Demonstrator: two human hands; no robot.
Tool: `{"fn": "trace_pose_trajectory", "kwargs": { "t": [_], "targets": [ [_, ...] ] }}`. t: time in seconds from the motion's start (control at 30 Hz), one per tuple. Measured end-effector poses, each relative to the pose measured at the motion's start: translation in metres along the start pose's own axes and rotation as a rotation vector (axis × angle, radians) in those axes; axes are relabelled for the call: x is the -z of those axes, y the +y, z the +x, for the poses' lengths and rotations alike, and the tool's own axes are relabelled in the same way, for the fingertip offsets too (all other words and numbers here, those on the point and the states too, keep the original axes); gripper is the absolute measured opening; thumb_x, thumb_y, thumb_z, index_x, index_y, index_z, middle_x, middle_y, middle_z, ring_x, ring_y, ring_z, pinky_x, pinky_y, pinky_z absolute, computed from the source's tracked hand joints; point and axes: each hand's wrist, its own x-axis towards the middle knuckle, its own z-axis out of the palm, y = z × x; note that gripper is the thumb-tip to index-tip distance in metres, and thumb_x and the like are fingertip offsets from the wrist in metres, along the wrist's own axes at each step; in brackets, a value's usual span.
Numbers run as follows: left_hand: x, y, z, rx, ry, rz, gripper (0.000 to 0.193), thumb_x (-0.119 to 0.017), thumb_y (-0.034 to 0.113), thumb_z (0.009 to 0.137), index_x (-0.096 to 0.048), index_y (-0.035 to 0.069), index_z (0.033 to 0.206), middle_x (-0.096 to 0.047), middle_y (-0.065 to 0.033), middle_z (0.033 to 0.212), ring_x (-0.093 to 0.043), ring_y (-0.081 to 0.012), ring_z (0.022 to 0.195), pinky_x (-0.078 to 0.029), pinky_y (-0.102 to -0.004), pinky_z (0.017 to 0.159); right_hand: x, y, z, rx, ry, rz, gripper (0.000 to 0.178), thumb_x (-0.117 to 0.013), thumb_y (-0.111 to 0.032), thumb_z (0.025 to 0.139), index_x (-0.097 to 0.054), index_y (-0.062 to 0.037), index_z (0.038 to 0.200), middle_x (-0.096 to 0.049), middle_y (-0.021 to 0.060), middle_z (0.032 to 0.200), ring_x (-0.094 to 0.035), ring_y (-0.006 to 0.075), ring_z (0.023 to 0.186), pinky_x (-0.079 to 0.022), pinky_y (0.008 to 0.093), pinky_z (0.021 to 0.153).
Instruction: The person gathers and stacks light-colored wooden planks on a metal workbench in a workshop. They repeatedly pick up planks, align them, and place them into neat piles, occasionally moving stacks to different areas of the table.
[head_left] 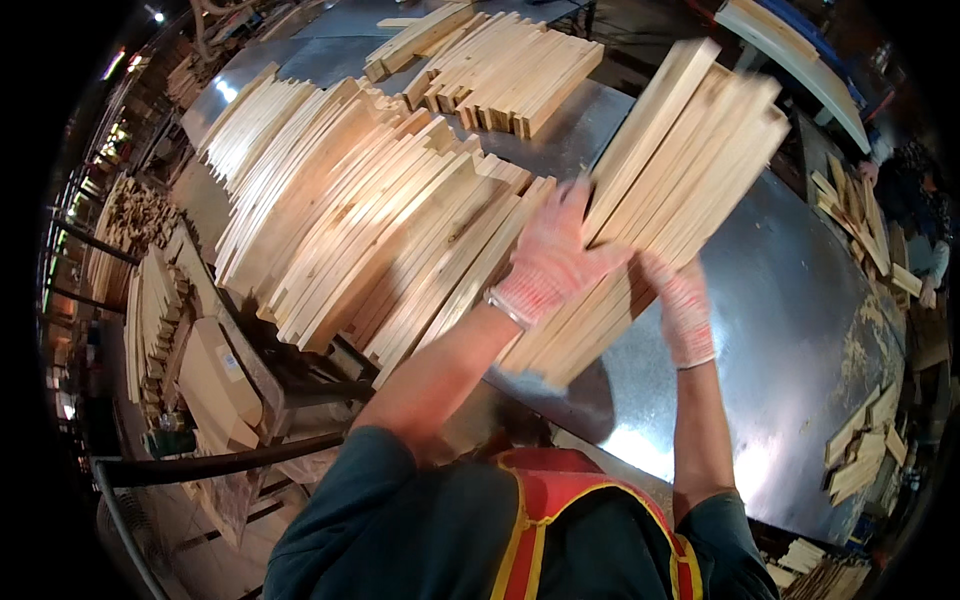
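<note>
We hold a bundle of pale wooden slats [670, 190] in both gloved hands above the grey metal table [800, 330], and we take that table as our landmark. Our left hand [555, 255] lies flat across the upper face of the bundle, fingers spread wide and pressed on the wood near its middle. Our right hand [680, 300] grips the bundle from below on its right side, the fingers curled under the slats so that their tips are hidden from us. The bundle is tilted, its lower end over the table's near edge close to our chest, its upper end rising toward the far right of the table; the slat ends at the top are uneven and a little blurred. On the left half of the table a large fanned stack of long curved slats [370, 210] spreads right up to the left edge, its nearest boards just beside our left wrist. At the far end of the table lies a smaller pile of short slats [500, 65]. The right half of the table is bare sheet metal, bright with glare near our right elbow, and gives the widest open surface. Along the right edge lie scattered offcuts [865, 445], and beyond that edge a second person's arm [930, 265] rests among more boards.
</note>
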Motion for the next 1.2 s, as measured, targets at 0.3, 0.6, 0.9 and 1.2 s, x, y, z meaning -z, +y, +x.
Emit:
{"fn": "trace_pose_trajectory", "kwargs": {
  "t": [0.3,0.6,0.9,1.2],
  "targets": [
    [-0.013,-0.108,-0.030,-0.213,-0.052,-0.210,0.093,-0.075,0.037,0.087,-0.032,0.004,0.163,-0.039,-0.0225,0.163,-0.050,-0.0385,0.142,-0.045,-0.0465,0.114,0.004,0.079,-0.017,0.024,-0.095,0.163,0.078,-0.064,-0.034,0.103,-0.026,-0.0041,0.164,-0.040,0.0160,0.163,-0.045,0.0269,0.147,-0.038,0.0413,0.123],
    [0.018,-0.182,-0.151,-0.340,-0.696,1.153,0.059,-0.057,0.024,0.097,-0.049,0.001,0.151,-0.055,-0.0130,0.148,-0.044,-0.0296,0.142,-0.036,-0.0437,0.116,-0.053,0.206,-0.089,-0.365,-0.422,-1.492,0.069,-0.050,-0.026,0.100,-0.031,-0.0005,0.161,-0.030,0.0205,0.170,-0.032,0.0386,0.156,-0.028,0.0396,0.129],
    [0.084,-0.168,-0.232,-0.117,-0.440,0.455,0.023,-0.066,0.021,0.088,-0.071,0.013,0.109,-0.066,-0.0090,0.108,-0.064,-0.0309,0.111,-0.051,-0.0425,0.095,-0.047,0.190,-0.082,-0.474,0.010,-0.087,0.070,-0.053,0.004,0.081,-0.050,0.0030,0.151,-0.064,0.0061,0.138,-0.059,0.0138,0.112,-0.044,0.0245,0.091],
    [-0.018,-0.263,-0.405,1.198,-0.376,-1.285,0.076,-0.071,0.046,0.100,-0.042,0.003,0.155,-0.058,-0.0191,0.143,-0.058,-0.0340,0.132,-0.048,-0.0476,0.113,-0.088,0.167,-0.080,-0.514,-0.194,-0.047,0.068,-0.073,-0.013,0.091,-0.047,0.0007,0.152,-0.063,0.0102,0.139,-0.057,0.0235,0.127,-0.041,0.0362,0.111]
  ]
}}
